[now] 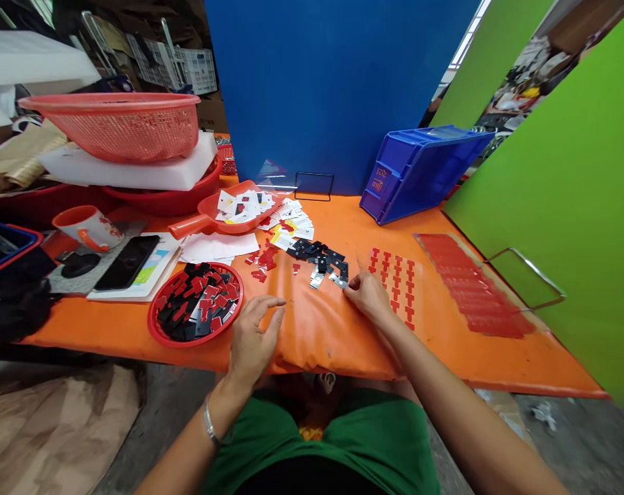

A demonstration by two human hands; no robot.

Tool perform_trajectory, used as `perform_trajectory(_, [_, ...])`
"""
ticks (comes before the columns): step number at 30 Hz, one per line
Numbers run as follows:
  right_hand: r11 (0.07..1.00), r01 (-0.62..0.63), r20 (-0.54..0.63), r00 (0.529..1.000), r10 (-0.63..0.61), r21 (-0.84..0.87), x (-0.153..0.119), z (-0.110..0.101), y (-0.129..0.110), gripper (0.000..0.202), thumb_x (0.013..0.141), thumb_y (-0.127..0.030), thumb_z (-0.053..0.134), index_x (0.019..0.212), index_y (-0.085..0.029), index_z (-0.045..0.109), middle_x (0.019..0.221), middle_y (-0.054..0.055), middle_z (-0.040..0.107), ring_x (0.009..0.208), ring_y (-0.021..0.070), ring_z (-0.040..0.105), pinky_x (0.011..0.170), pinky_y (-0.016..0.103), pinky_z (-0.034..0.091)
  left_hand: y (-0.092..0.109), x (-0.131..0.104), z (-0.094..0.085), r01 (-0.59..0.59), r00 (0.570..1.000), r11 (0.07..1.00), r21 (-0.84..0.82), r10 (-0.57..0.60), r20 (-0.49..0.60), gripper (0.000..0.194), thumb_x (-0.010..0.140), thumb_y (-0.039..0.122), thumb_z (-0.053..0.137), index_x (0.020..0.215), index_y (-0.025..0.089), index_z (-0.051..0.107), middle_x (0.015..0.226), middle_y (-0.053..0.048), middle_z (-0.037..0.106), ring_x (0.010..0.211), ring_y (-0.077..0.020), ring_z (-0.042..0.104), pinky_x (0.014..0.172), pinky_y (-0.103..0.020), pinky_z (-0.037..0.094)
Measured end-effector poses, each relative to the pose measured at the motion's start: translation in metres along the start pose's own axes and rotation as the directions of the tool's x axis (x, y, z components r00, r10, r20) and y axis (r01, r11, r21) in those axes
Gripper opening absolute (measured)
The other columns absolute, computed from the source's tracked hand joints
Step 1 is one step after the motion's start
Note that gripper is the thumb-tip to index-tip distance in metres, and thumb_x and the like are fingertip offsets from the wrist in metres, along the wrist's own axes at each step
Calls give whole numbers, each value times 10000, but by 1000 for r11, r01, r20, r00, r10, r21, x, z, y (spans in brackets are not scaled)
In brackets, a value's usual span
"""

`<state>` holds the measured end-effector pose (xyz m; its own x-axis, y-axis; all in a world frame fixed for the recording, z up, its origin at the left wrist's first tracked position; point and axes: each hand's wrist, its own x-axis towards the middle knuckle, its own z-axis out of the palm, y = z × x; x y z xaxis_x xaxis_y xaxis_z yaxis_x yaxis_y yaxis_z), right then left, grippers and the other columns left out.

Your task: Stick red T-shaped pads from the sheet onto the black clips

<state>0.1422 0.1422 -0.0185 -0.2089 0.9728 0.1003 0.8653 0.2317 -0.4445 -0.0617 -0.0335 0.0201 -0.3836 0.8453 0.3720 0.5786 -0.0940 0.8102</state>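
Observation:
My left hand (253,338) hovers over the orange table (312,330), right of a round red basket (154,328) full of black and red pieces. Its thumb and fingers are apart with nothing between them. The fingers of my right hand (368,294) pinch a small metal piece (339,280) at the right edge of a pile of black pieces (319,254). Just right of that hand, red T-shaped pieces (397,280) lie in columns on a clear sheet. Small red pieces (265,260) are scattered left of the black pile.
An orange scoop (191,224) holds white cards. Behind the table stand a blue panel (322,82) and a tilted blue bin (425,172). A phone (127,262) and a mug (88,227) are at the left; red strips (471,282) lie at the right.

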Motion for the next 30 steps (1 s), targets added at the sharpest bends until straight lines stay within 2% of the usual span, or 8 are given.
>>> perform_trajectory(5, [978, 1, 89, 996, -20, 209, -23, -10, -8, 64, 666, -173, 551, 609, -198, 538, 607, 4, 597, 593, 156, 552, 518, 241, 347, -1, -8, 29, 322, 941, 904, -280, -272, 203, 210, 811, 324, 619, 966, 194, 674, 971, -74, 691, 905, -191, 648, 812, -281, 504])
perform_trajectory(10, [823, -45, 186, 980, -75, 567, -56, -8, -27, 122, 690, -263, 598, 610, -193, 540, 548, -18, 564, 502, 129, 515, 482, 239, 373, 3, -5, 52, 719, 695, 515, -468, -528, 488, 425, 775, 361, 684, 1108, 136, 544, 853, -94, 697, 684, -159, 674, 645, -275, 550])
perform_trajectory(12, [688, -176, 306, 950, -69, 704, -66, -4, -33, 185, 683, -337, 643, 637, -194, 535, 514, -34, 549, 435, 116, 487, 431, 235, 373, 7, -3, 57, 753, 650, 388, -532, -568, 505, 425, 730, 323, 740, 1061, 136, 551, 827, -76, 694, 663, -137, 671, 648, -254, 554])
perform_trajectory(15, [497, -350, 444, 893, -81, 795, -77, 1, -39, 281, 632, -393, 725, 676, -190, 536, 488, -57, 534, 377, 96, 454, 382, 223, 372, 10, -1, 60, 720, 671, 332, -610, -559, 487, 345, 643, 307, 805, 848, 119, 600, 748, -41, 680, 633, -112, 656, 652, -224, 559])
perform_trajectory(19, [381, -411, 456, 889, -32, 828, -79, 1, -40, 346, 640, -457, 740, 762, -174, 585, 471, -76, 499, 354, 55, 375, 347, 178, 270, 6, -3, 59, 730, 662, 340, -593, -566, 491, 373, 556, 345, 843, 744, 104, 628, 685, -30, 669, 579, -106, 633, 580, -212, 562])
perform_trajectory(22, [381, -404, 436, 900, 3, 832, -69, 0, -38, 360, 666, -498, 705, 660, -165, 568, 433, -67, 462, 350, 44, 340, 354, 182, 231, 2, -8, 58, 755, 633, 336, -563, -596, 494, 379, 531, 346, 854, 731, 107, 638, 634, -19, 648, 550, -100, 619, 559, -209, 559])
perform_trajectory(27, [386, -351, 348, 934, 80, 853, -38, -6, -35, 316, 670, -453, 693, 732, -176, 555, 595, 0, 598, 438, 90, 494, 435, 219, 387, -3, -11, 53, 738, 641, 318, -596, -605, 471, 390, 522, 367, 857, 722, 110, 642, 678, -27, 652, 567, -95, 617, 586, -211, 555])
perform_trajectory(30, [576, -216, 231, 972, 49, 788, -38, -13, -38, 310, 686, -401, 681, 885, -179, 597, 861, 55, 664, 548, 113, 552, 498, 248, 442, -5, -11, 50, 705, 671, 302, -641, -576, 466, 395, 544, 391, 843, 743, 108, 653, 763, -38, 667, 662, -118, 643, 656, -229, 557])
